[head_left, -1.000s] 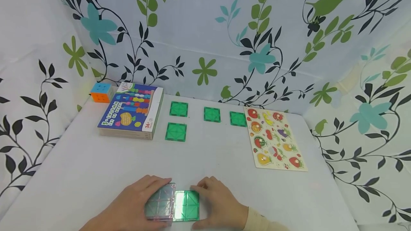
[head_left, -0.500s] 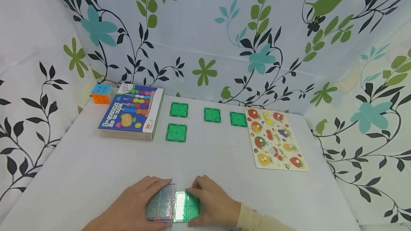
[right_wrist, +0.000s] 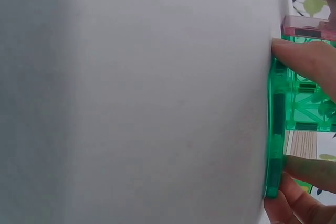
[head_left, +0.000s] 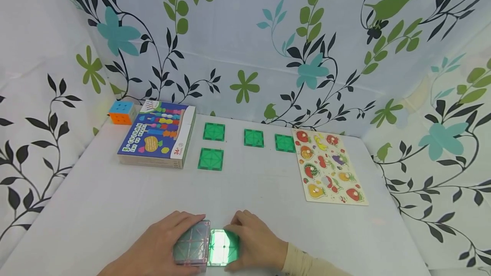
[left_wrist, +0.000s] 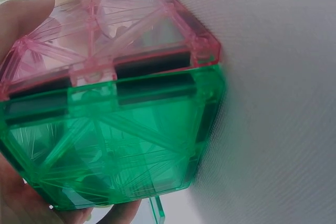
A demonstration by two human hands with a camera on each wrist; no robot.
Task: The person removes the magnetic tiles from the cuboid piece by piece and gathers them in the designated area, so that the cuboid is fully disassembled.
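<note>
At the table's near edge, my left hand (head_left: pixel 155 246) grips a boxy build of clear magnetic tiles (head_left: pixel 193 242). In the left wrist view it has a pink tile (left_wrist: pixel 126 30) meeting a green tile (left_wrist: pixel 115 145) along one edge. Beside the build, a green magnetic tile (head_left: pixel 218 248) lies flat on the table, bright with glare. My right hand (head_left: pixel 261 242) pinches that flat tile at its near and far edges, thumb and fingers apart. Seen from the right wrist, the flat tile (right_wrist: pixel 276 129) appears edge-on against the white tabletop, next to the build.
Farther back lie several loose green tiles (head_left: pixel 210 159). A boxed game (head_left: pixel 155 133) and a puzzle cube (head_left: pixel 122 112) stand at the back left. A fruit puzzle board (head_left: pixel 330 165) lies at the right. Patterned cloth (head_left: pixel 215 54) hangs behind the table.
My right hand has shifted slightly left, farther over the flat green tile. The left hand and the build stay nearly in place.
</note>
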